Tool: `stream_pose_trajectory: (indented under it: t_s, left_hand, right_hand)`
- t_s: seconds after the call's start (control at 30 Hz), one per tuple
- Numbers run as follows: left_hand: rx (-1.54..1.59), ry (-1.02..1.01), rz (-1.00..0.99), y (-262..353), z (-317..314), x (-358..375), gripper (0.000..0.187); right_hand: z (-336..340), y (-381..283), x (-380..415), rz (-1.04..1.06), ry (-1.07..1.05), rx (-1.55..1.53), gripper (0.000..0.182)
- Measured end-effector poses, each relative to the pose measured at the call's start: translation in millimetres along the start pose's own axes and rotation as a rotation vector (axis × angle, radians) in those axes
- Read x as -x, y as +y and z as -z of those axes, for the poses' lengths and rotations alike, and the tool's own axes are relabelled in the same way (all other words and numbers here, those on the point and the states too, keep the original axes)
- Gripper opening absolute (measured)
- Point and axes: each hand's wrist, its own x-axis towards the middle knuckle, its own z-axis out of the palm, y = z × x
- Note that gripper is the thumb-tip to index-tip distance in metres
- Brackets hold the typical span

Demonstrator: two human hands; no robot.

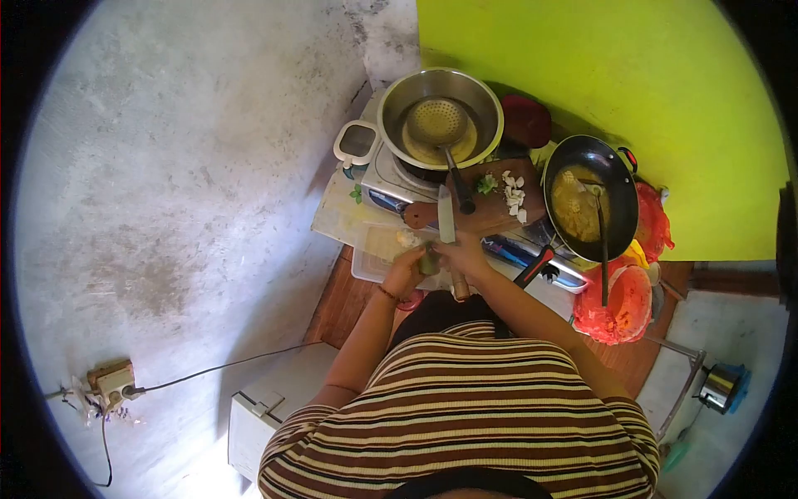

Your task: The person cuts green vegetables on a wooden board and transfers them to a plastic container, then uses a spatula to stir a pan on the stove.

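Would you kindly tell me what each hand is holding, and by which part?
The right hand grips a knife by its handle; the left hand pinches a small greenish vegetable piece around its side.

A steel bowl (440,116) is placed on a small stove (391,179), and a perforated skimmer (437,123) is laid inside it. A wooden cutting board (486,208) is seen just beside the stove, with small white pieces (514,198) and a bit of green (486,183) on it. A black wok (592,198) holding yellow food is set to the right of the board, and a ladle (602,241) is rested in it. Red plastic bags (619,303) are seen under the wok. A clear plastic container (378,249) is placed near the board. A power strip (110,381) with a cable is lying on the concrete floor (183,183). A bright green wall (598,75) is seen behind.
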Motion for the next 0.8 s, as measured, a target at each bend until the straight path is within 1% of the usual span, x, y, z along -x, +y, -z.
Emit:
stream_pose_trajectory:
  t_s: [0.07,0.1,0.17,0.2,0.27,0.3,0.37,0.4,0.47,0.5,0.57,0.6,0.67,0.7,0.8]
  left_hand:
    - [0.084,0.026,0.107,0.7,0.3,-6.7,0.034]
    - [0.125,0.039,0.163,0.6,1.4,-10.7,0.034]
    - [0.138,0.041,0.137,-1.6,8.3,-23.9,0.032]
    - [0.145,0.042,0.124,-1.8,9.2,-31.0,0.031]
    - [0.031,0.05,0.064,-2.0,9.9,-47.2,0.028]
    - [-0.025,0.052,0.033,-2.1,9.5,-56.1,0.026]
    - [-0.334,0.11,-0.105,-8.9,5.7,-75.5,0.022]
    - [-0.488,0.139,-0.177,-12.1,4.0,-85.0,0.021]
    - [-0.82,0.208,-0.233,-14.6,3.3,-103.4,0.023]
    - [-0.986,0.243,-0.262,-15.1,1.4,-110.9,0.025]
    - [-1.272,0.344,-0.46,-13.2,-11.9,-120.9,0.025]
    - [-1.412,0.395,-0.563,-11.8,-18.4,-124.3,0.025]
    - [-1.322,0.484,-0.482,-8.1,-28.4,-129.1,0.024]
    - [-1.276,0.528,-0.441,-6.8,-31.5,-132.0,0.024]
    - [-1.288,0.547,-0.619,-20.5,-9.4,-152.2,0.021]
  right_hand:
    - [7.3,21.4,-13.1,0.065,0.038,-0.042,0.018]
    - [10.2,14.7,-8.3,0.048,0.054,0.012,0.018]
    - [13.9,-9.2,6.7,0.015,0.089,0.116,0.018]
    - [17.9,-10.3,7.8,0.035,0.116,0.129,0.018]
    - [26.9,-12.4,10.1,0.073,0.172,0.156,0.018]
    - [31.7,-16.0,12.0,0.036,0.182,0.134,0.022]
    - [41.0,-24.9,17.7,-0.038,0.199,0.09,0.032]
    - [44.7,-29.9,21.3,-0.034,0.201,0.125,0.034]
    - [51.6,-37.5,26.7,-0.026,0.203,0.198,0.038]
    - [58.6,-26.3,19.8,0.075,0.247,0.414,0.04]
    - [74.7,4.1,0.1,0.278,0.327,0.85,0.046]
    - [73.6,-8.7,7.5,0.238,0.274,0.912,0.049]
    - [64.2,-48.6,30.7,0.155,0.17,1.031,0.055]
    - [66.7,-45.7,26.2,0.184,0.149,1.068,0.06]
    - [76.4,-20.8,-4.6,0.272,0.08,1.146,0.072]
